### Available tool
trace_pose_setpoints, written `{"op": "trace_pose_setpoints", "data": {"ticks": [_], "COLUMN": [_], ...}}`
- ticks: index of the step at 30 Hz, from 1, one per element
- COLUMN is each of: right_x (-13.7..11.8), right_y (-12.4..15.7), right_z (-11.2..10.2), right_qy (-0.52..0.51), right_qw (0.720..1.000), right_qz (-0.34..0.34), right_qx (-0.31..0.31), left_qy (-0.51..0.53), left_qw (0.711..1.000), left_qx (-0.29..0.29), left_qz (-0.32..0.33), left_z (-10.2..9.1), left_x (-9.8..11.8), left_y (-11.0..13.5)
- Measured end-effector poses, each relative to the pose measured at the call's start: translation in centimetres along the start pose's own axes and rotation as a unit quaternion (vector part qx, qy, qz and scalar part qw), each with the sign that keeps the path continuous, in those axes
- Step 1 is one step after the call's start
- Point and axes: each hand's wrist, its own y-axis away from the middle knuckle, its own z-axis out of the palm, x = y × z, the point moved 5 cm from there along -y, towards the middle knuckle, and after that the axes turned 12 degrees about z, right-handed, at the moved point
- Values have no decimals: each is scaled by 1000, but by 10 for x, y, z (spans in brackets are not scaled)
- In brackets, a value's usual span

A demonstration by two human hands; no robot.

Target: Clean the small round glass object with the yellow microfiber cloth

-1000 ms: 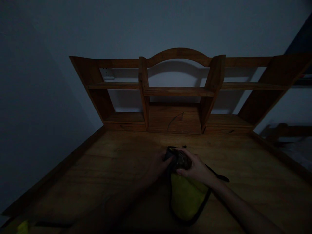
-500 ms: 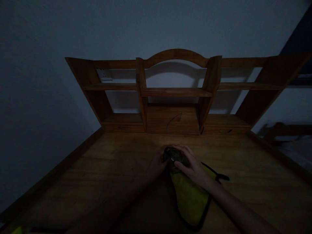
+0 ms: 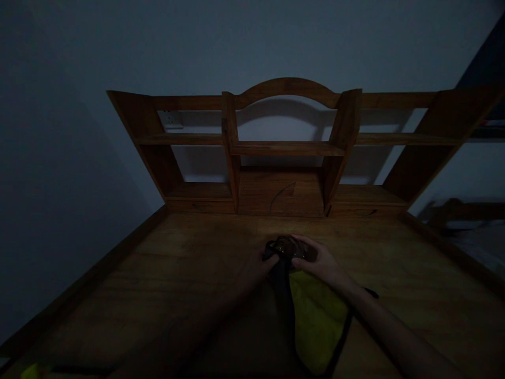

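A yellow-green cloth piece with black edging lies on the wooden desk, reaching from between my hands toward the front edge. At its far end is a dark, shiny, crinkled piece that looks like thin plastic; the dim light hides its exact kind. My right hand curls around the right side of this shiny piece, thumb in front and fingers behind. On the left, my left hand pinches the black edging beside it. A black strap end sticks out past my right forearm.
A wooden shelf unit stands along the back of the desk, against a pale wall. A wall socket shows behind its left part. Something small and yellow lies at the bottom left corner.
My right hand has shifted slightly right with the shiny piece, which now shows wider and browner between the hands. The yellow-green cloth has moved a little right and toward me.
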Motion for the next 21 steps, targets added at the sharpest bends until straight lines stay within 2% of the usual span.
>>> {"op": "trace_pose_setpoints", "data": {"ticks": [3, 10, 17, 21], "right_x": [9, 21, 21, 10], "right_y": [-4, -8, -5, 1], "right_z": [-3, -3, 5, 13], "right_qy": [-43, -39, 5, 33], "right_qw": [999, 998, 996, 997], "right_qz": [18, 41, 66, 40], "right_qx": [-7, -15, -55, -55], "left_qy": [36, 28, 8, -31], "left_qw": [999, 1000, 996, 998], "left_qx": [0, 3, -29, 0], "left_qz": [-1, 14, 79, 56], "left_z": [1, 1, 3, 1], "left_x": [-8, -21, -3, 5], "left_y": [-1, -4, -2, 0]}}
